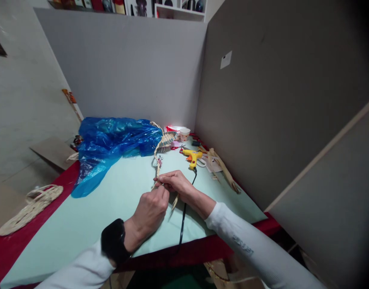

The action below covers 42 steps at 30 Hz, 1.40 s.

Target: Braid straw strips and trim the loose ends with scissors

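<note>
The braid [157,160] lay on the far side of the hands, its long axis running near to far across the table [112,188], bending as it passed the basket [168,139] and the right end of the blue bag [118,136]. Its near end was at the fingertips, where the two hands met. The right hand [178,184] sat slightly farther out, closer to the braid's length; the left hand [152,205] was on the near left.

The right hand was bent over from the right, knuckles up, thumb and fingers pinched closed on the braid. The left was curled almost into a fist, back upward, its pinch seemingly on the same end, though the fingers hid which strand it had. Loose strands [175,201] poked out nearward below the right hand, left of the black cable [183,224]. The glue gun [192,157] lay beyond, to the far right, untouched.
</note>
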Motion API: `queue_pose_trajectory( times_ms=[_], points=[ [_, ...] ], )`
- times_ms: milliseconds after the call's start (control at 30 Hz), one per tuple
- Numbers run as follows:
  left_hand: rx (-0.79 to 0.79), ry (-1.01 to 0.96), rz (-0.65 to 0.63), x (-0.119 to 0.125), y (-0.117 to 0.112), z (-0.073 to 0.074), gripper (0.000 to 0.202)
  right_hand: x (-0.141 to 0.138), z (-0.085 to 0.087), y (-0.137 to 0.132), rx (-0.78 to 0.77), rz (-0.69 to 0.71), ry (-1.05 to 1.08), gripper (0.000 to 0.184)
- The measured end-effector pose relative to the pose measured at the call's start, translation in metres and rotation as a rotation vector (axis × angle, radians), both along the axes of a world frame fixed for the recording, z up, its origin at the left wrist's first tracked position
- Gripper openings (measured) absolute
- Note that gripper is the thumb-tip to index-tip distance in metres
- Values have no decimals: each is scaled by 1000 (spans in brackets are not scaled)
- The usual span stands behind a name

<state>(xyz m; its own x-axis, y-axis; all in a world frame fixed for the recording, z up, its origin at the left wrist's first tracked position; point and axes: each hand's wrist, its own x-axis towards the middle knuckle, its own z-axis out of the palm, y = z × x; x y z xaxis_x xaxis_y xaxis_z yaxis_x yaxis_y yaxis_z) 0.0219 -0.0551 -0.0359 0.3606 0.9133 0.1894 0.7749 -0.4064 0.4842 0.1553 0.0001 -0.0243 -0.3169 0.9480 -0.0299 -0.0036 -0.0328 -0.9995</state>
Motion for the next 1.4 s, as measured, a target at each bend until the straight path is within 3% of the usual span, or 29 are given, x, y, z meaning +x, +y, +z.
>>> queue_pose_trajectory(
  times_ms=[100,233,333,467,600,800,1033,1400],
  points=[
    [-68,-134,-5,-6,4,5,21,1,1,2,-14,24,3,18],
    [-165,-375,117,-27,26,20,27,4,0,5,-3,29,-25,25],
    [-350,-509,93,-36,45,28,32,5,1,4,16,38,-35,28],
    [-643,-641,-24,-34,57,23,32,6,4,1,51,48,-58,18],
    [-774,-739,-43,-32,59,17,32,7,3,1,84,54,-140,25],
    [-795,-776,17,-33,56,16,32,9,10,-2,232,27,-386,27],
    [-711,-734,126,-27,49,16,32,10,24,-20,466,-116,-731,24],
    [-691,-751,194,-26,47,12,34,6,19,-22,624,-192,-998,23]
  ],
)
